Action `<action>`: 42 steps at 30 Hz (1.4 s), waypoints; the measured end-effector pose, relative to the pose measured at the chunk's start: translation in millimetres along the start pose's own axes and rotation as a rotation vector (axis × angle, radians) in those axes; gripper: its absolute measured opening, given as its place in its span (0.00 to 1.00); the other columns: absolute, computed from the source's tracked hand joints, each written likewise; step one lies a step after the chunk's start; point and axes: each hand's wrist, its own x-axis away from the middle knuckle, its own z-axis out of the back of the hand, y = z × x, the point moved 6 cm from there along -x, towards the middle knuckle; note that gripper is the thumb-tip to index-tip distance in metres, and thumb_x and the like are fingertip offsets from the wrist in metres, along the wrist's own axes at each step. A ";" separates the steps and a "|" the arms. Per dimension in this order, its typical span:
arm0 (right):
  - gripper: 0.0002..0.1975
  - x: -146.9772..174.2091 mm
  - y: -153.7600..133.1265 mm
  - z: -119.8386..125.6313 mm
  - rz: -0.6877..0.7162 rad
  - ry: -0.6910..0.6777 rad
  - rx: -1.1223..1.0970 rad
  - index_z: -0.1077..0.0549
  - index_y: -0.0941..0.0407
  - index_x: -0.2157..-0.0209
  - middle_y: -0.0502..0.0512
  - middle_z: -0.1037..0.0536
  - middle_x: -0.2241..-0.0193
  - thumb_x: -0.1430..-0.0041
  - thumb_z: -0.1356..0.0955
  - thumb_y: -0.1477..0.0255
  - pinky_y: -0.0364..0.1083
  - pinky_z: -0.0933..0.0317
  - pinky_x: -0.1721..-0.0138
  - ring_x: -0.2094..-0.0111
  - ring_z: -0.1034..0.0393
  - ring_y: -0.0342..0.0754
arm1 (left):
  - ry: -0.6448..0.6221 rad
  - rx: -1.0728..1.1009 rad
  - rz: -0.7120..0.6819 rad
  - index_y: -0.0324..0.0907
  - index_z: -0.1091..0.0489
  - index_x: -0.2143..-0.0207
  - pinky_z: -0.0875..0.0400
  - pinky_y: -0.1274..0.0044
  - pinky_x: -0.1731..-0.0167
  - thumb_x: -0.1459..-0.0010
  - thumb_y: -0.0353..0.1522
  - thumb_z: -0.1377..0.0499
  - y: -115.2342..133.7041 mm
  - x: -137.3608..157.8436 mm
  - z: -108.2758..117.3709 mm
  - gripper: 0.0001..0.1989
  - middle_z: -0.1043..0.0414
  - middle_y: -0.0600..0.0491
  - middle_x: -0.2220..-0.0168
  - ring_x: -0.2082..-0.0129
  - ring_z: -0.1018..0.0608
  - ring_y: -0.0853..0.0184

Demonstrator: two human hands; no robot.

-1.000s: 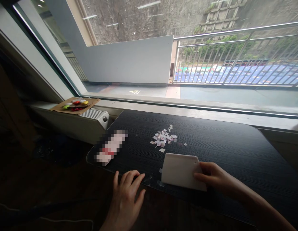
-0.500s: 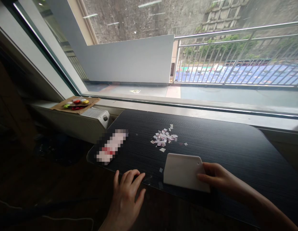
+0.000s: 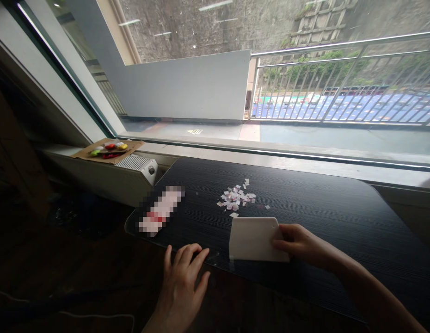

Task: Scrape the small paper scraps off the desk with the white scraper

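Observation:
My right hand [image 3: 293,240] pinches the right end of a flat white scraper [image 3: 253,239], thumb on its near face. The scraper stands tilted over the dark table, near its front edge, and a small hole shows in its upper right corner. Just beyond it lies a loose pile of small pale paper scraps [image 3: 235,198], with a few strays around it. A small scrap [image 3: 231,260] shows at the scraper's lower left corner. At the table's front edge rests my left hand [image 3: 185,273], fingers spread, holding nothing.
The black wood-grain table [image 3: 315,203] stands against a window sill [image 3: 215,150]. A pixelated pink-and-red item [image 3: 162,210] lies on its left part. To the left, a white slotted unit [image 3: 138,165] sits by cardboard [image 3: 86,154] bearing colourful small items.
My right hand has moved the scraper a little left and away from me, closer to the paper pile. A stray scrap left of it is now out of sight. My left hand stays put.

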 end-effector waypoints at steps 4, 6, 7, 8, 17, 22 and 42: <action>0.10 6.0 1.0 -6.3 -0.026 -0.010 -0.010 0.24 0.61 0.68 0.53 0.22 0.72 0.49 0.33 0.69 0.43 0.41 0.73 0.71 0.31 0.48 | 0.004 0.000 -0.002 0.49 0.33 0.49 0.45 0.49 0.45 0.46 0.26 0.45 0.0 -0.5 -0.2 0.21 0.28 0.50 0.54 0.53 0.26 0.59; 0.11 7.8 1.4 -9.4 -0.030 -0.028 -0.039 0.24 0.61 0.67 0.54 0.21 0.71 0.49 0.33 0.68 0.44 0.40 0.71 0.70 0.30 0.49 | 0.006 -0.001 -0.005 0.49 0.33 0.49 0.45 0.50 0.44 0.46 0.26 0.45 0.2 -0.7 -0.2 0.22 0.29 0.50 0.54 0.53 0.26 0.59; 0.12 8.8 1.0 -10.8 -0.027 -0.040 -0.058 0.23 0.61 0.66 0.54 0.21 0.70 0.49 0.33 0.68 0.44 0.39 0.70 0.69 0.30 0.49 | 0.002 -0.002 -0.005 0.49 0.33 0.49 0.45 0.49 0.45 0.46 0.26 0.46 0.2 -0.7 -0.3 0.21 0.29 0.50 0.54 0.53 0.26 0.59; 0.12 10.1 0.1 -12.0 -0.020 -0.053 -0.074 0.23 0.61 0.66 0.55 0.21 0.69 0.48 0.33 0.68 0.44 0.39 0.70 0.69 0.30 0.50 | -0.003 -0.002 -0.007 0.49 0.33 0.49 0.44 0.49 0.45 0.46 0.26 0.46 0.4 -0.6 -0.5 0.21 0.29 0.50 0.54 0.53 0.26 0.59; 0.12 27.0 -5.5 -5.0 0.010 0.031 -0.014 0.24 0.61 0.68 0.55 0.20 0.70 0.49 0.32 0.66 0.45 0.37 0.68 0.67 0.29 0.52 | -0.011 -0.004 0.000 0.49 0.34 0.48 0.43 0.48 0.46 0.45 0.25 0.47 0.6 -0.1 -0.9 0.22 0.29 0.49 0.54 0.53 0.26 0.58; 0.13 28.9 -0.9 8.4 0.063 0.157 0.021 0.24 0.60 0.68 0.56 0.20 0.70 0.48 0.33 0.64 0.47 0.35 0.67 0.67 0.27 0.54 | 0.016 -0.015 -0.018 0.50 0.33 0.49 0.44 0.50 0.44 0.46 0.25 0.45 -0.7 0.8 -1.2 0.23 0.28 0.50 0.54 0.53 0.26 0.59; 0.12 -8.2 -20.9 37.5 0.165 0.601 0.277 0.25 0.56 0.70 0.55 0.20 0.72 0.46 0.34 0.63 0.47 0.36 0.70 0.71 0.26 0.52 | 0.028 -0.043 -0.038 0.50 0.33 0.47 0.42 0.52 0.45 0.46 0.27 0.45 -5.0 3.9 -5.4 0.23 0.27 0.50 0.53 0.54 0.25 0.59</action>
